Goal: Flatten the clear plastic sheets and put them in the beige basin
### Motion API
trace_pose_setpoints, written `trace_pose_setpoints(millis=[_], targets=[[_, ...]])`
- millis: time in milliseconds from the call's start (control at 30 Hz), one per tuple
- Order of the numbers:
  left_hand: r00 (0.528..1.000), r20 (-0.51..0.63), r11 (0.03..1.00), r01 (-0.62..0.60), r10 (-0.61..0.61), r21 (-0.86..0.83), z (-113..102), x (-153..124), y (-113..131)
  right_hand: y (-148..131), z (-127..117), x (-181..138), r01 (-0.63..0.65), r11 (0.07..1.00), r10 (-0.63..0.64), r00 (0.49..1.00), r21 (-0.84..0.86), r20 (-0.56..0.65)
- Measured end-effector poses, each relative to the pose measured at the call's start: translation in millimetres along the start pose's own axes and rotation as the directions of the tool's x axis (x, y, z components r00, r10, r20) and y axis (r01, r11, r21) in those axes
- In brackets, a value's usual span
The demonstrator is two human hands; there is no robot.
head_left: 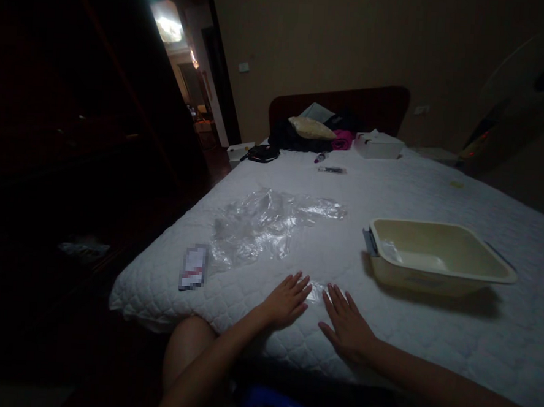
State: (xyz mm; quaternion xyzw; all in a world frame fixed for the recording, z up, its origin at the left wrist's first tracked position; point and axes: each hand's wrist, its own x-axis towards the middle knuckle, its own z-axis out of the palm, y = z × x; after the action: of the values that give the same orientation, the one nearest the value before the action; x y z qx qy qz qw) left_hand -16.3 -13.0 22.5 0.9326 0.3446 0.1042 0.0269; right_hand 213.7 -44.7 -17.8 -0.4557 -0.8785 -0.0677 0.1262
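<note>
My left hand [288, 300] lies flat near the front edge of the white quilted bed [300, 346], fingers stretched out. Beside it, palm down with fingers spread, rests my right hand [346, 321]. Between the two sets of fingertips is a small piece of clear, shiny plastic [315, 292], partly covered by the hands. Beyond my left hand a large crumpled sheet of clear plastic [266, 224] spreads over the quilt. A cream plastic basin [437, 281] with grey clips stands right of my right hand, with something clear and shiny inside it.
A blurred-out phone-like object [194, 267] lies at the left bed edge. Farther back are a thin packaged item [332, 170], a small bottle [320, 158], a black bag [262, 153], a pillow [311, 128] and a white box [379, 145]. A fan [528, 90] stands right.
</note>
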Motion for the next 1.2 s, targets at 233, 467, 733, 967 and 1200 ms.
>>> trace_pose_setpoints(millis=[233, 467, 733, 967, 1200], targets=[[0.999, -0.036, 1.000, 0.012, -0.012, 0.006, -5.5, -15.7, 2.1, 28.7, -18.9, 13.6, 0.200, 0.974, -0.211, 0.972, 0.107, 0.101], [0.999, -0.014, 0.999, -0.029, 0.029, 0.025, -5.3, -32.3, 0.9, 52.8, -40.4, 28.7, 0.363, 0.896, -0.408, 0.900, 0.256, 0.151], [1.000, -0.025, 0.999, -0.001, 0.002, 0.032, -1.9, -32.9, 0.4, 70.2, -27.0, 20.2, 0.262, 0.955, -0.279, 0.952, 0.138, 0.123], [0.999, -0.040, 0.999, 0.034, -0.032, 0.041, -0.2, -33.2, 2.8, 59.9, -34.8, 19.5, 0.142, 0.989, -0.138, 0.987, 0.048, -0.078], [0.997, -0.063, 0.998, 0.054, -0.051, 0.045, -1.0, -33.3, 5.7, 9.3, -44.1, 36.9, 0.299, 0.947, -0.277, 0.945, 0.117, -0.171]])
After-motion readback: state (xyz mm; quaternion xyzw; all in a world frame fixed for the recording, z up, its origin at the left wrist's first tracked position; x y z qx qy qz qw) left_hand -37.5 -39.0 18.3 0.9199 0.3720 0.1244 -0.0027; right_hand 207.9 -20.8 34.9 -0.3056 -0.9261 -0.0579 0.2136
